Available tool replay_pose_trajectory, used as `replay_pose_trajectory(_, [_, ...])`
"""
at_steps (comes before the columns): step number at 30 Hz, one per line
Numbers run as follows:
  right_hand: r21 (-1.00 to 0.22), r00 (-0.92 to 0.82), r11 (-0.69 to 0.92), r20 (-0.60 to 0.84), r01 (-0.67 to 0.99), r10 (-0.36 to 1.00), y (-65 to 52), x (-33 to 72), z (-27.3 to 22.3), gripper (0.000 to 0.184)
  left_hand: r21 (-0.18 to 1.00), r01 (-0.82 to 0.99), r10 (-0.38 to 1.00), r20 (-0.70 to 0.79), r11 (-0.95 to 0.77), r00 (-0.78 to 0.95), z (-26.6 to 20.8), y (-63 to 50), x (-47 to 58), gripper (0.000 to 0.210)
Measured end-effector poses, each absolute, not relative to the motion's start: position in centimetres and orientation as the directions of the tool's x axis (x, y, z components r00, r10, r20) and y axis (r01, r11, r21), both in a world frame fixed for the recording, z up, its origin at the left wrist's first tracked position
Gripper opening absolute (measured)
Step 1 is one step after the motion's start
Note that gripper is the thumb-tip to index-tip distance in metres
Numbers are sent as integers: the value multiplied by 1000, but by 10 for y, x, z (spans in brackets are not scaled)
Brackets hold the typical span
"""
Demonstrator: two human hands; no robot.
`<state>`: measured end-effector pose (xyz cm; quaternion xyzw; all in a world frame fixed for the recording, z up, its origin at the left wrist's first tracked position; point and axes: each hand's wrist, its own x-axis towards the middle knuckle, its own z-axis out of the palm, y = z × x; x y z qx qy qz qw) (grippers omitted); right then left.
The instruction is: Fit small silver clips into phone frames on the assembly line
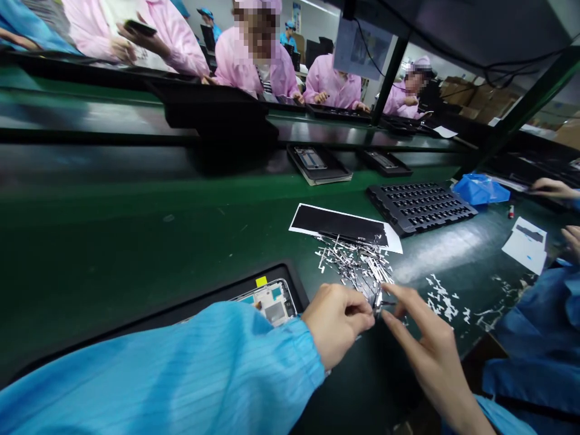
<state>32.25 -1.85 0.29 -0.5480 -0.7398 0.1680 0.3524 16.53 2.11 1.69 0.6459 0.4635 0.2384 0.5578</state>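
In the head view my left hand [338,320] is closed, thumb and fingers pinched at the near edge of a loose pile of thin silvery strips [357,260]. A small silvery strip [377,297] shows at its fingertips. My right hand [426,338] faces it from the right, thumb and index finger spread on either side of the strip's right end; whether they touch it I cannot tell. Under my left forearm, partly covered by the blue sleeve, a phone frame [274,305] lies in a black tray [290,281] with a yellow tab [261,281].
Behind the pile lies a white-edged black sheet [339,223], beside a black slotted tray [421,205] and a blue plastic bag [481,189]. White scraps [443,299] are scattered to the right. Two small trays [319,175] [385,162] stand farther back. Co-workers sit opposite and at right.
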Motion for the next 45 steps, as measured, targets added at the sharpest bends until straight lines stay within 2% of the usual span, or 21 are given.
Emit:
replay_pose_trajectory(5, [-643,-218,414,365,644,905,-13,317,4,9,915,402,881,-158,-39,446,17,20,160,12])
replay_pose_trajectory(9, [-584,-231,485,457,650,859,-18,312,3,7,889,453,898,-147,-64,415,18,23,159,12])
replay_pose_trajectory(13, [-486,-233,536,552,690,801,-19,316,0,9,878,479,901,-196,-14,386,20,28,156,11])
replay_pose_trajectory(18, [-444,-205,447,493,776,846,-12,326,-10,12,888,460,880,-241,29,409,23,26,152,12])
replay_pose_trajectory(22, [-538,-220,435,418,722,881,-16,319,-2,15,893,449,864,-248,28,439,26,18,150,14])
replay_pose_trajectory(24, [-660,-239,414,343,627,908,-20,312,8,15,896,444,857,-242,18,455,28,13,148,14])
replay_pose_trajectory(26, [-803,-231,332,247,494,941,-23,305,15,14,898,440,854,-229,0,468,31,10,146,13])
replay_pose_trajectory(28, [-895,-207,233,163,381,965,-23,301,19,13,900,434,854,-202,-30,479,34,8,144,13])
replay_pose_trajectory(32, [-940,-204,149,88,306,975,-22,301,19,8,888,440,854,-125,-130,505,41,5,141,13])
replay_pose_trajectory(37, [-949,-253,139,66,284,965,-24,302,20,14,870,449,849,-73,-202,523,45,0,139,14])
replay_pose_trajectory(39, [-942,-237,152,82,298,968,-25,300,19,14,886,445,857,-129,-126,499,47,0,139,14])
replay_pose_trajectory(41, [-936,-207,174,112,305,972,-26,296,17,13,917,397,861,-239,48,448,49,1,139,13])
replay_pose_trajectory(43, [-940,-197,178,123,292,973,-28,292,13,13,936,277,857,-319,218,404,51,4,138,11])
replay_pose_trajectory(45, [-954,-206,157,105,255,973,-29,288,9,13,947,138,868,-320,289,380,52,5,138,9])
